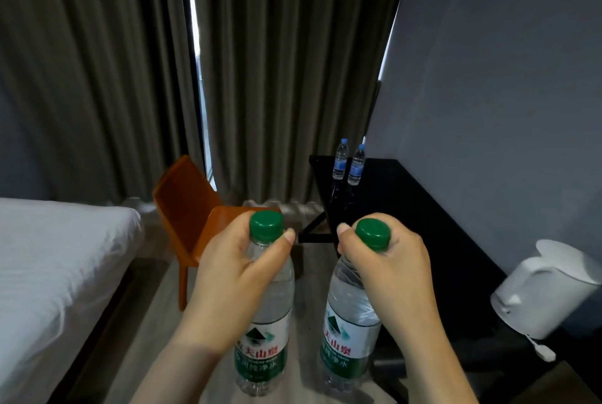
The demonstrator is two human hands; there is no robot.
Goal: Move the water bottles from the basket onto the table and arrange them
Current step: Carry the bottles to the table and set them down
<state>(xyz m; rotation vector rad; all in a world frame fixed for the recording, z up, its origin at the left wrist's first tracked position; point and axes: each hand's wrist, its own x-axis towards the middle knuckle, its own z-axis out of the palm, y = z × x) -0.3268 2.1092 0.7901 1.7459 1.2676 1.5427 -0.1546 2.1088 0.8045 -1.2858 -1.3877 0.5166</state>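
Left hand (234, 276) grips a green-capped bottle (265, 335) by the neck, lower centre; right hand (387, 266) grips a second green-capped bottle (350, 335) just beside it, both upright, held in the air; white kettle (547, 289) lower right on black table (423, 208); two blue-capped bottles (348, 162) upright at table's far end, centre frame.

Clear glossy plastic bottles (267, 302), glossy black table (407, 195), matt cloth curtains (97, 77).

Grey curtains (97, 61) hang behind an orange chair (185, 208), between white bed (49, 257) and black table (407, 208).
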